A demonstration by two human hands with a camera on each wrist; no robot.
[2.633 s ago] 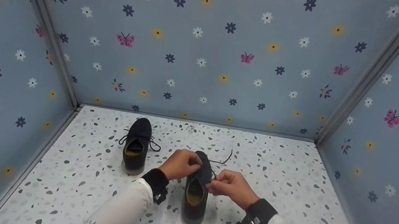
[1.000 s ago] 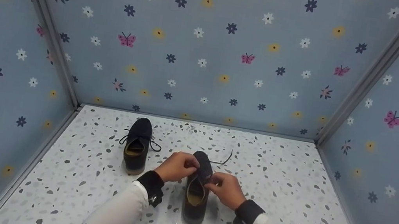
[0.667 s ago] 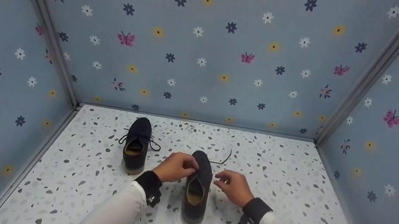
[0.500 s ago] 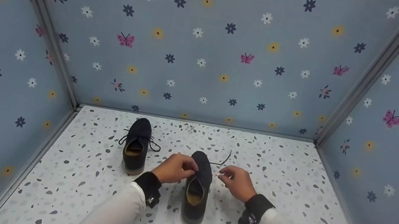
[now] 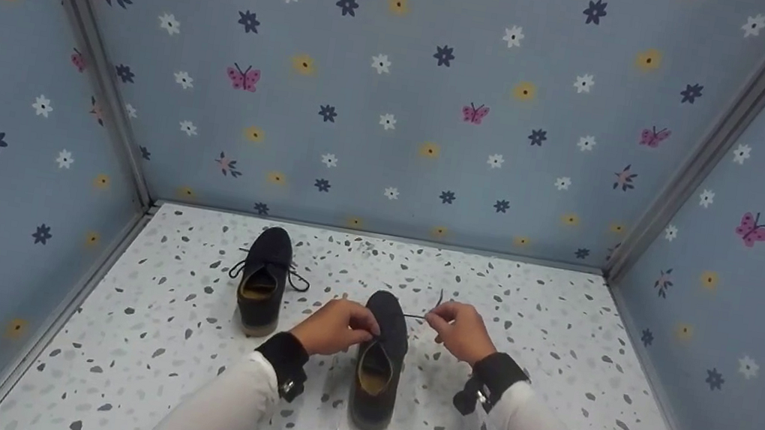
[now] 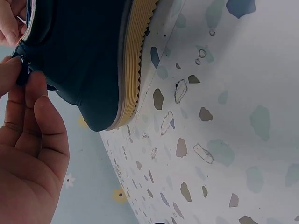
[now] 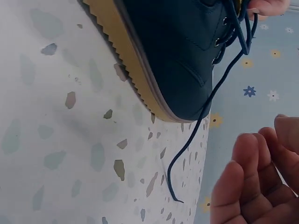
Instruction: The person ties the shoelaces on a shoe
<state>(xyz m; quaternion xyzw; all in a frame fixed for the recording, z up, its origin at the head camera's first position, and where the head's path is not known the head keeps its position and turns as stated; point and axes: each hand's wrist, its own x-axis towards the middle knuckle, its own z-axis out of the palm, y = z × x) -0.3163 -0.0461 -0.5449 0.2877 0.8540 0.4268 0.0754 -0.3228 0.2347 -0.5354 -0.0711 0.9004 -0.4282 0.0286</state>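
A dark lace-up shoe with a yellowish ribbed sole stands on the floor, toe pointing away from me. My left hand is at its lacing, pinching a loop of the dark shoelace between thumb and fingers. From the lacing a loose lace end runs over the shoe's side down to the floor. My right hand hovers right of the toe. In the head view its fingertips overlap the lace; the right wrist view shows bent fingers apart from it, holding nothing.
To the left stands a second dark shoe, its lace tied in a bow. Speckled white floor surrounds both shoes. A flower-patterned back wall and two side walls enclose the space.
My right hand first pinched lace beside the shoe, came in to the lacing, let go, and moved away right and forward to the loose lace end. My left hand stays at the lacing.
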